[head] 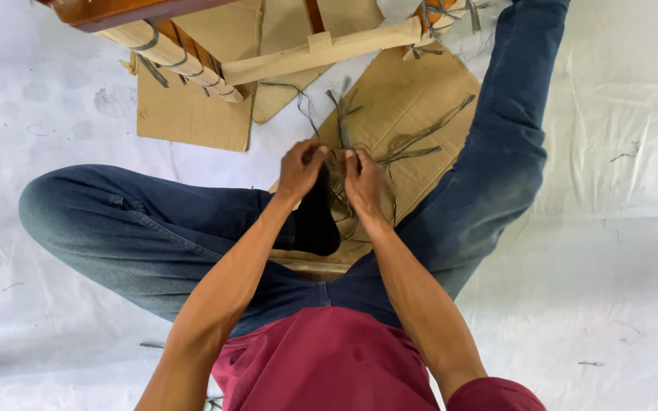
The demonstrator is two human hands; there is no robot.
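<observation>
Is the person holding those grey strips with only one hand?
No, both the left hand and the right hand pinch the tangle of grey strips above the cardboard sheet.

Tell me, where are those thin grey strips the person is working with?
In the head view, the grey strips lie centre frame on the cardboard sheet, just beyond the left hand and right hand, which pinch their near ends.

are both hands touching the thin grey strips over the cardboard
Touching. The head view shows the left hand and right hand pinching the grey strips between their fingertips.
</observation>
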